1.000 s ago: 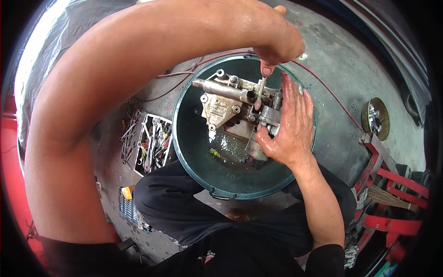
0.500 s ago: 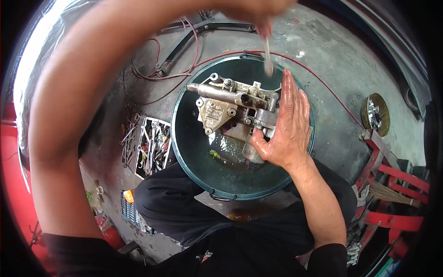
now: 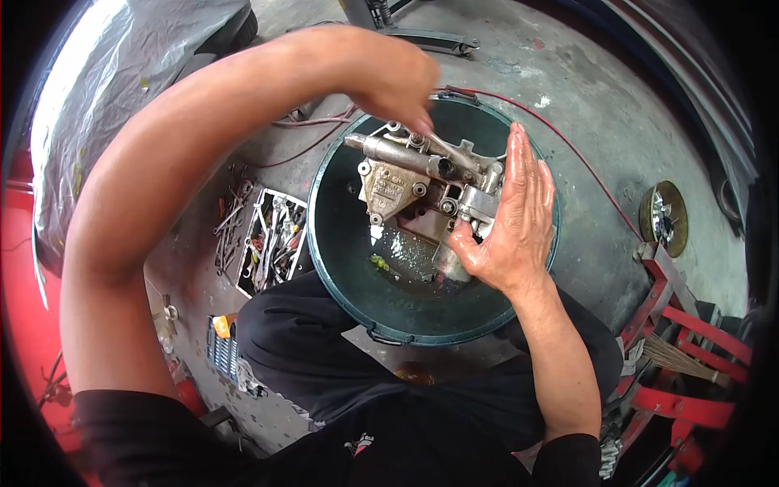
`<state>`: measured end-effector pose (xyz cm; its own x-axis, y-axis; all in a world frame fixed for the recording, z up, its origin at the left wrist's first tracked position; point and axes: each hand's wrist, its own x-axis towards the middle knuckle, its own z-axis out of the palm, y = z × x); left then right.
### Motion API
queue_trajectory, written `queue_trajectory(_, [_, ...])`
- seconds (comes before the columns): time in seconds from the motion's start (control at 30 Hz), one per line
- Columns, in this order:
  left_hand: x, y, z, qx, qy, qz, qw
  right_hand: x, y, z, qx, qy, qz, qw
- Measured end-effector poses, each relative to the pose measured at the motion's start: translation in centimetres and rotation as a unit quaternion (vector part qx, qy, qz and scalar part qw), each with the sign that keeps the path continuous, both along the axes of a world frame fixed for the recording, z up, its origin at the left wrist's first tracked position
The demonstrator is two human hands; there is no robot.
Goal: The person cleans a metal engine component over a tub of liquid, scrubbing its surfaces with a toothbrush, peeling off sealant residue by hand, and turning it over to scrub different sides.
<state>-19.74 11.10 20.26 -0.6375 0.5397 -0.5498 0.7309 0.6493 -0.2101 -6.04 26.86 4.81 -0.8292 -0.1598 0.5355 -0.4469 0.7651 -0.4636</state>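
A greasy metal engine part [image 3: 398, 191] with bolts, a tube and a triangular cover sits over a dark green basin [image 3: 369, 312]. My left hand [image 3: 398, 85], blurred by motion, reaches across above it. Its fingers are closed on a slim pale tool [image 3: 445, 149], whose far end lies against the top of the part; its exact kind is unclear. My right hand [image 3: 515, 235] is wet and open, fingers stretched upward along the part's right side. Its thumb stands apart and rests on the part's edge. Dark liquid and a small yellow-green scrap [image 3: 379, 262] show inside the basin.
Left of the basin stands a tray of wrenches and tools [image 3: 276, 243], with loose wrenches beside it. A metal bowl of small parts [image 3: 664, 219] is at the right. A red hose [image 3: 580, 166] runs behind the basin. Red metal frames [image 3: 682, 406] stand at right.
My left hand has come down and to the left, bringing the tool onto the part's top. The view has shifted slightly. My right hand keeps its place on the part.
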Motion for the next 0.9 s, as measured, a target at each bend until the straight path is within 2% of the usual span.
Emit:
queue_trajectory(0.03, [-0.8,-0.5,0.4,-0.034,0.036,0.028,0.998,-0.1,0.1,0.1,0.002,0.001,-0.008,1.000])
queue_trajectory(0.07, [-1.5,-1.5,0.5,0.016,0.036,0.057,0.998,-0.1,0.1,0.2,0.002,-0.001,-0.007,1.000])
queue_trajectory(0.1, [-1.1,-1.6,-0.1,0.018,0.037,0.059,0.997,-0.1,0.2,0.4,0.004,0.000,-0.005,1.000])
queue_trajectory(0.17, [1.4,-1.7,-1.3,0.130,-0.013,0.016,0.991,-0.3,0.1,0.3,0.020,0.003,-0.011,1.000])
queue_trajectory(0.2, [3.6,-1.5,-0.9,0.111,-0.026,0.088,0.990,-0.5,0.1,0.1,-0.002,0.012,-0.004,1.000])
queue_trajectory(0.3, [2.6,-5.7,-1.4,0.110,-0.030,0.172,0.979,-0.4,0.2,0.6,0.039,-0.007,-0.009,0.999])
queue_trajectory(0.33, [3.5,-6.1,-1.8,0.128,0.015,0.179,0.975,-0.5,0.1,0.9,0.047,0.002,-0.012,0.999])
queue_trajectory(0.4, [5.7,-5.9,-3.5,0.231,0.077,0.249,0.938,-0.7,0.2,0.8,0.049,0.005,-0.005,0.999])
queue_trajectory(0.43, [7.6,-6.9,-7.1,0.336,0.135,0.163,0.918,-0.9,0.1,0.8,0.052,0.012,-0.003,0.999])
queue_trajectory(0.47, [9.8,-5.7,-9.0,0.309,0.155,0.161,0.924,-1.1,-0.1,1.1,0.035,0.017,-0.004,0.999])
queue_trajectory(0.5, [11.6,-5.1,-11.0,0.347,0.136,0.208,0.904,-1.3,-0.1,1.2,0.039,0.023,0.002,0.999])
queue_trajectory(0.63, [12.1,-6.0,-12.2,0.333,0.222,0.308,0.863,-1.7,0.3,1.5,0.039,0.013,0.021,0.999])
queue_trajectory(0.67, [12.6,-5.1,-14.0,0.334,0.203,0.261,0.883,-1.8,0.2,1.6,0.046,0.007,0.019,0.999])
queue_trajectory(0.7, [14.1,-3.5,-13.7,0.360,0.191,0.225,0.885,-2.1,0.1,1.9,0.052,0.003,0.018,0.998])
queue_trajectory(0.77, [13.7,-4.1,-14.1,0.358,0.215,0.261,0.870,-2.1,0.0,2.3,0.057,-0.003,0.023,0.998])
queue_trajectory(0.83, [11.9,-7.4,-14.1,0.373,0.288,0.324,0.820,-2.3,0.2,2.8,0.068,-0.034,0.029,0.997])
queue_trajectory(0.9, [12.6,-8.3,-12.1,0.348,0.270,0.357,0.824,-2.5,0.3,2.7,0.061,-0.033,0.035,0.997])
